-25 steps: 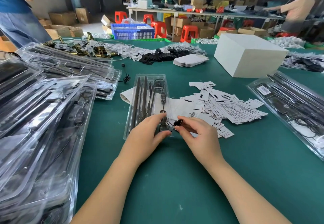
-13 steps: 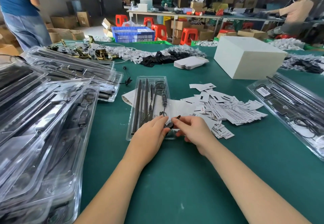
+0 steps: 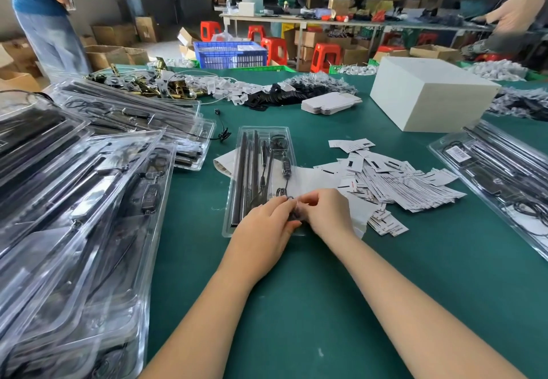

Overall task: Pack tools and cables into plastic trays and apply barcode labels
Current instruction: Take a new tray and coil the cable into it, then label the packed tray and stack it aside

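A clear plastic tray (image 3: 234,200) lies lengthwise on the green table (image 3: 311,304) in front of me, holding long black rods (image 3: 247,165) and a thin black cable (image 3: 286,168). My left hand (image 3: 264,230) and my right hand (image 3: 327,212) meet over the tray's near end, fingers curled together, pinching the coiled cable end between them. What sits under the fingers is hidden. A loose heap of white barcode labels (image 3: 394,182) spreads just right of the tray.
Stacks of filled clear trays (image 3: 74,200) crowd the left side; another filled tray (image 3: 498,177) lies at the right edge. A white box (image 3: 430,93), flat cartons (image 3: 329,102), and piles of small parts sit at the back. A person (image 3: 44,16) stands far left.
Both hands have closed in tighter over the tray's near end, and the small black connector seen earlier in my right fingers is now hidden between them.
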`<state>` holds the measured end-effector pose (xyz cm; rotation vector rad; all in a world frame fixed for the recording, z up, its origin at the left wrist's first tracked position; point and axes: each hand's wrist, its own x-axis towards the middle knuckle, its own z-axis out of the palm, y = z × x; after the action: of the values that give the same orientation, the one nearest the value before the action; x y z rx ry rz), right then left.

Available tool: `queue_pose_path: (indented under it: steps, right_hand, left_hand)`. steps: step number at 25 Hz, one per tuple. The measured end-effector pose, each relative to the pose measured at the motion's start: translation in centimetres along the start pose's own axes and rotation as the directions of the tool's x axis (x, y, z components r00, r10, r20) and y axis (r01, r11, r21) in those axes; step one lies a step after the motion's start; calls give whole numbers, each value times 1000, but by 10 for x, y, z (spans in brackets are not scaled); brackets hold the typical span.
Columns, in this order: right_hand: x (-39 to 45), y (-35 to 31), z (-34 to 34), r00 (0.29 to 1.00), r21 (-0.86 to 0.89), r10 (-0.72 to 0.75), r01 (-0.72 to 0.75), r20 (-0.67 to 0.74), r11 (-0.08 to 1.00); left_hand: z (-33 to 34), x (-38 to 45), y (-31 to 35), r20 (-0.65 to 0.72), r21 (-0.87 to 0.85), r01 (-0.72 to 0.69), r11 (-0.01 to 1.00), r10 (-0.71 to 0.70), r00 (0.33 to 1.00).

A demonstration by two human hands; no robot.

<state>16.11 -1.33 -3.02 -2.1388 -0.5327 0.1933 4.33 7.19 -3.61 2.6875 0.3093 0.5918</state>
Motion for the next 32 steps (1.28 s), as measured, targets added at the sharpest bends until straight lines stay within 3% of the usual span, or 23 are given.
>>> queue_pose_path:
  steps: [3,5,8,13,18,22,25,28,32]
  right_hand:
    - [-10,7,4,986,8,-115,117,-123,993]
    - [-13,8,4,981,-12,-161,161,-108,987]
    - [-13,13,-1,975,-79,-207,200,-88,977]
    - [-21,15,-8,941,-14,-229,233,-248,972]
    - [-25,15,-4,954,-43,-267,264,-135,964]
    - [-18,8,-20,888,-167,-355,318,-293,933]
    - [10,17,-63,907,-234,-216,136,-362,963]
    - [27,36,-101,964,-461,-61,-69,-261,885]
    - [28,43,-120,994,-594,73,-106,-79,798]
  left_hand:
    - [0,-2,0,-9,7,-1,1000,1,1000]
    - [0,-4,2,-25,15,6,1000,-6,1000]
    - [3,-4,5,-38,14,36,999,-35,999]
    - [6,-1,-1,42,74,-8,997,5,999]
    - [11,-7,6,-24,178,48,983,-45,999]
    - [8,-6,3,-25,79,58,995,-56,998]
    - [8,-6,3,-46,53,58,997,-56,997]
    - [8,-5,6,-63,18,86,996,-85,994]
    - [10,-3,12,-67,-5,117,993,-117,991]
